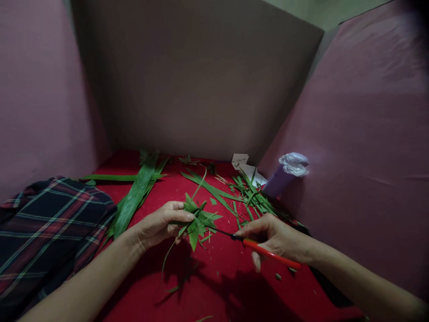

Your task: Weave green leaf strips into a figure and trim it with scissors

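Note:
My left hand (161,223) pinches a small folded piece made of green leaf strips (197,219), held just above the red cloth. My right hand (271,235) grips red-handled scissors (268,251). Their dark blades point left and reach the edge of the leaf piece. Loose leaf ends stick out from the piece in several directions.
The red cloth surface (221,277) carries long green leaves (136,194) at the back left and a pile of cut strips (250,197) at the back right. A purple tube with a plastic-wrapped top (284,174) leans by white paper (243,163). Plaid fabric (50,228) lies left. Brown board walls enclose the space.

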Available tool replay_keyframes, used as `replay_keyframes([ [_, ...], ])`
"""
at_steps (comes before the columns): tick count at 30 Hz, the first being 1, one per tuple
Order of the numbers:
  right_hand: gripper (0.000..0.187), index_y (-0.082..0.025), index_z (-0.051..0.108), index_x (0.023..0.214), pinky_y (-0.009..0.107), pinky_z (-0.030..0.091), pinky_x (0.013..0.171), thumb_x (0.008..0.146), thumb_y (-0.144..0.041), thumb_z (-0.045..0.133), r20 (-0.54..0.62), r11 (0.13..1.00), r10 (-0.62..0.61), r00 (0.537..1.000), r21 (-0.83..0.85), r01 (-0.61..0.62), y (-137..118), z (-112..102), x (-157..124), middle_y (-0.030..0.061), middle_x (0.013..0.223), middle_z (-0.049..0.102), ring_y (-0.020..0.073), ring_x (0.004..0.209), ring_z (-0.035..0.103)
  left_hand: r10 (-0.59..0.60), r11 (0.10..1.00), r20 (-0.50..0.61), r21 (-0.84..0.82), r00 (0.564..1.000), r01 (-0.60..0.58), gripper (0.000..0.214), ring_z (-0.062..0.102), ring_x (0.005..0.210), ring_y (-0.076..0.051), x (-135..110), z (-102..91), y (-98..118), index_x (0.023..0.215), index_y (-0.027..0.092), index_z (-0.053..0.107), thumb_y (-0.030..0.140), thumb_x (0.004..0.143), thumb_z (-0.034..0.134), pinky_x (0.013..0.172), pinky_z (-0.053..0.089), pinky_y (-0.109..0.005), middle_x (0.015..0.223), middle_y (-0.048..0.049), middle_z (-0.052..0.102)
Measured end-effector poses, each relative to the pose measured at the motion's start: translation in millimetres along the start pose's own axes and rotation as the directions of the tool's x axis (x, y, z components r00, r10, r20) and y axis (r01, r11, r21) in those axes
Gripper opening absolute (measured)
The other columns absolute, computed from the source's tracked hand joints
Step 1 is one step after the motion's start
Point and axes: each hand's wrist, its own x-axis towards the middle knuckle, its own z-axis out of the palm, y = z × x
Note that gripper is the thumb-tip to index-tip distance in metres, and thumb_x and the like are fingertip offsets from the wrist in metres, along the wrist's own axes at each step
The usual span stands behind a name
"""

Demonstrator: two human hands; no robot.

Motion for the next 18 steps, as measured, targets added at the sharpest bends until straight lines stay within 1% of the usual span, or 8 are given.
replay_keyframes([
  [6,0.027,-0.016,0.07,0.092,0.022,0.045,0.056,0.071,-0.032,0.07,0.004,1.0,0.003,1.0,-0.026,-0.003,-0.8,0.9,-0.8,-0.0003,0.058,0.07,0.0128,0.054,0.064,-0.003,1.0,-0.006,-0.007,1.0,0.003,0.012,0.048,0.039,-0.008,-0.8,1.5,0.6,0.079,0.011,0.062,0.02,0.071,0.064,0.034,0.04,-0.018,0.056,-0.0006,0.057],
  [9,0.027,-0.016,0.07,0.094,0.021,0.045,0.057,0.071,-0.032,0.071,0.015,0.999,-0.009,1.0,-0.033,0.01,-2.9,1.4,-1.1,-0.0003,0.059,0.071,0.0126,0.055,0.064,-0.002,1.0,-0.003,-0.001,1.0,0.002,0.012,0.048,0.04,-0.008,-0.5,1.7,0.4,0.079,0.01,0.062,0.02,0.071,0.063,0.034,0.04,-0.018,0.057,-0.0008,0.057],
  [14,0.031,-0.014,0.069,0.095,0.021,0.043,0.055,0.072,-0.035,0.069,0.009,1.0,0.002,1.0,-0.03,-0.002,-5.6,1.8,-2.6,0.0005,0.058,0.07,0.0121,0.054,0.063,-0.001,1.0,-0.009,0.006,1.0,0.001,0.011,0.047,0.039,-0.007,-0.8,2.3,1.1,0.078,0.011,0.062,0.02,0.071,0.064,0.034,0.041,-0.019,0.055,0.0005,0.055],
  [18,0.031,-0.014,0.069,0.095,0.022,0.044,0.055,0.072,-0.034,0.069,0.009,0.998,-0.013,1.0,-0.058,0.014,-5.4,1.1,-3.6,0.0007,0.059,0.071,0.0127,0.054,0.063,0.002,1.0,-0.009,0.018,1.0,-0.001,0.011,0.046,0.038,-0.007,-1.1,1.9,0.8,0.078,0.011,0.061,0.02,0.071,0.064,0.034,0.041,-0.018,0.056,0.0006,0.056],
])
